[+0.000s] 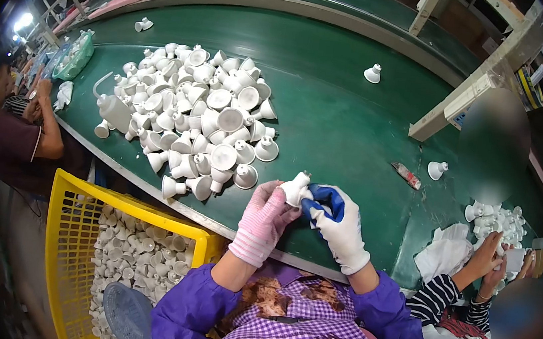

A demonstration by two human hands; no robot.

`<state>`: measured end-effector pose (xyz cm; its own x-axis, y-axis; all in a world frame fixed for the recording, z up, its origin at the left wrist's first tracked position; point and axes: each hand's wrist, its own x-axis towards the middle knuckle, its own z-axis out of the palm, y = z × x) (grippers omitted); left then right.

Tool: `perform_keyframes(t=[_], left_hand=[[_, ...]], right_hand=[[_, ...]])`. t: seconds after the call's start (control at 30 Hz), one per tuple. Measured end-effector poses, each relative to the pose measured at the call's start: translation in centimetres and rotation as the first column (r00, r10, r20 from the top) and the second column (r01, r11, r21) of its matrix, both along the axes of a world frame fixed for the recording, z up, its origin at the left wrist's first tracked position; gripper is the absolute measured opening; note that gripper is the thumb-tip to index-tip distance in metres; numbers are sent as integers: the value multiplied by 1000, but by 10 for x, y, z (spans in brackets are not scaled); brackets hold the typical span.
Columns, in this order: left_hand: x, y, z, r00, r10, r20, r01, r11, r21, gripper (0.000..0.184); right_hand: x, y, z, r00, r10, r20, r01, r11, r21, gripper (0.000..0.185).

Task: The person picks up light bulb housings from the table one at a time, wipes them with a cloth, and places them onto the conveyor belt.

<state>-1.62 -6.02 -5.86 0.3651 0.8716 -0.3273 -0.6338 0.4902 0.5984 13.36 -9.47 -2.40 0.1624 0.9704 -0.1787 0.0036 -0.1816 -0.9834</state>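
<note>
White fitting (295,189) in left hand (262,223)

White lamp cups (229,119) are too many to count, alongside one yellow crate (137,206), one blue dish (126,312), one white bottle (114,113), one green bag (77,57) and two worn gloves (340,237).

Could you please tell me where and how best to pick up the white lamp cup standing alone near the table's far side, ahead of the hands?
Probably by the narrow neck, from straight above: the cup stands wide mouth down, neck up, with bare green table around it for the fingers.
</note>
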Motion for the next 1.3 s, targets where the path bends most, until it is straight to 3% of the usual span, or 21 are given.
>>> perform_keyframes(t=[0.03,0.1,0.23,0.27,0.37,0.43,0.5,0.6,0.67,0.8,1.07,1.13,1.17,1.3], left_hand=[[-2,2,-5,1000,2,-1,-2,1000,5,39],[-6,7,-15,960,39,276,-1,991,-135,43],[-12,9,-17,934,57,353,20,978,-209,50],[-12,10,-17,935,32,352,45,977,-208,50],[-14,10,-14,969,37,243,3,987,-160,48],[-15,9,-11,994,45,101,-30,988,-153,45],[-9,6,-7,999,45,1,-45,991,-125,43],[-15,11,-26,996,-46,-76,47,999,7,45],[-21,17,-37,988,-96,-120,106,991,79,48],[-13,13,-31,977,-68,-201,96,987,132,55],[-2,1,-20,927,63,-369,-2,986,165,44],[-6,1,-21,914,42,-403,46,978,205,45],[-3,-6,-4,534,268,-802,348,795,497,49],[-4,-3,-13,536,282,-796,339,792,508,41]], right_hand=[[-1,2,-2,1000,2,-1,-2,1000,5,21],[-2,6,-8,960,-69,-272,104,988,116,21],[-4,8,-26,896,-110,-431,208,960,187,23],[-4,6,-30,909,-118,-400,197,967,162,22],[-11,0,-26,934,-149,-326,204,968,143,22],[-12,6,-35,978,-206,-38,209,947,244,35],[-9,6,-22,930,-211,301,92,927,363,42],[-18,6,-42,872,-226,433,17,900,435,38],[-21,3,-43,886,-181,427,0,921,389,40],[-28,2,-69,847,-332,416,80,852,518,37],[-30,2,-73,881,-261,395,55,885,462,38],[-27,1,-69,901,-207,382,25,902,430,38],[-27,2,-69,910,-203,362,26,898,439,38],[-26,2,-68,933,-131,334,3,934,358,38]])
